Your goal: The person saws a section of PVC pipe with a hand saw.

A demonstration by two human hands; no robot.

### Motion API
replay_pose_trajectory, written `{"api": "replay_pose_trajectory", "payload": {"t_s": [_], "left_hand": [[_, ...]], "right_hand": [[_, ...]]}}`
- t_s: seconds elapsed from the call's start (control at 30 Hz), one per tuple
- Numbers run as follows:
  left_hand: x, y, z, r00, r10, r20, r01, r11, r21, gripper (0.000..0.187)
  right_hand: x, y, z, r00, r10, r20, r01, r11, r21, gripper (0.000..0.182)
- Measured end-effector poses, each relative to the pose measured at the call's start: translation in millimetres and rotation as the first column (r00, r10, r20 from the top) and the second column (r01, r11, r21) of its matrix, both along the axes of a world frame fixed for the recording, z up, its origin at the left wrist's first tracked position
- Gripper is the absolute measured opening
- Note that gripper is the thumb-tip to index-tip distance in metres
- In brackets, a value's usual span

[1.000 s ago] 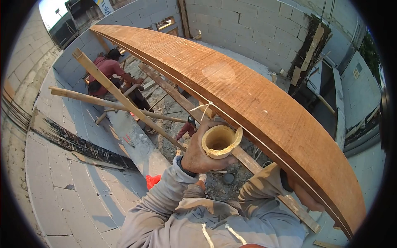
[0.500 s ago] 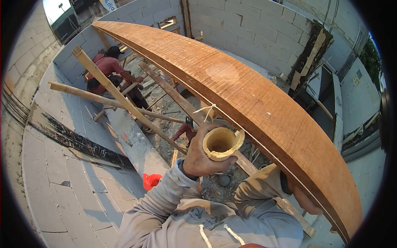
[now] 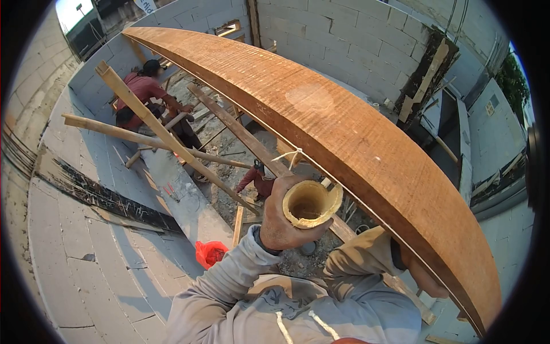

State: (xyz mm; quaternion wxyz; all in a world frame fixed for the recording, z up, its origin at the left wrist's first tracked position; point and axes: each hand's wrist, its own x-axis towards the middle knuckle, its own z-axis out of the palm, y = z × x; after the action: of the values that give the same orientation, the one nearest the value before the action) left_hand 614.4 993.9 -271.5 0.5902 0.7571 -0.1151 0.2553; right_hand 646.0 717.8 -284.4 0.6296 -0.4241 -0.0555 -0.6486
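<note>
My left hand (image 3: 281,221) is wrapped round a bamboo pole (image 3: 335,200) near its top. The pole's hollow, rough-cut end faces up at me, close beside the edge of a long wooden beam (image 3: 344,135). A white string (image 3: 366,205) runs along the beam's near side, with a knot and loose ends just above the pole. My right hand (image 3: 425,277) is at the beam's lower edge near its close end. The beam covers part of that hand, and its fingers show only partly.
Two co-workers are below: one in a red shirt (image 3: 146,89) at left, another in a cap (image 3: 260,172) under the beam. Crossed bamboo poles (image 3: 137,109) lean at left. Block walls (image 3: 344,28) surround the rubble floor. A red plastic bag (image 3: 210,252) lies left of my sleeve.
My left hand and the bamboo pole have shifted slightly right and nearer to me. The beam and my right hand stay about where they were.
</note>
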Motion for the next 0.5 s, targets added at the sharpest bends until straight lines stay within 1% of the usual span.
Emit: {"api": "replay_pose_trajectory", "payload": {"t_s": [0.07,0.17,0.2,0.27,0.5], "left_hand": [[2.2,2.2,5.2,0.995,0.024,0.097,-0.038,0.988,0.148,0.082],[3.2,4.3,7.0,0.991,0.026,0.135,-0.053,0.979,0.197,0.081],[2.9,3.6,4.9,0.991,0.024,0.132,-0.050,0.979,0.197,0.081],[2.9,1.1,-2.0,0.998,-0.011,0.068,0.009,1.000,0.030,0.080],[3.0,2.6,-1.4,0.996,-0.012,0.086,0.008,0.999,0.052,0.077]], "right_hand": [[0.5,0.4,-0.1,1.000,0.000,0.010,0.000,1.000,-0.001,0.074],[-0.5,0.7,-0.8,1.000,0.002,0.007,-0.002,1.000,0.004,0.074],[-0.1,0.9,-0.7,1.000,0.004,0.007,-0.004,1.000,0.005,0.074],[-1.1,-0.5,0.0,1.000,0.000,0.006,0.000,1.000,0.004,0.073],[1.1,-0.1,0.5,1.000,0.005,0.018,-0.005,1.000,0.015,0.073]]}}
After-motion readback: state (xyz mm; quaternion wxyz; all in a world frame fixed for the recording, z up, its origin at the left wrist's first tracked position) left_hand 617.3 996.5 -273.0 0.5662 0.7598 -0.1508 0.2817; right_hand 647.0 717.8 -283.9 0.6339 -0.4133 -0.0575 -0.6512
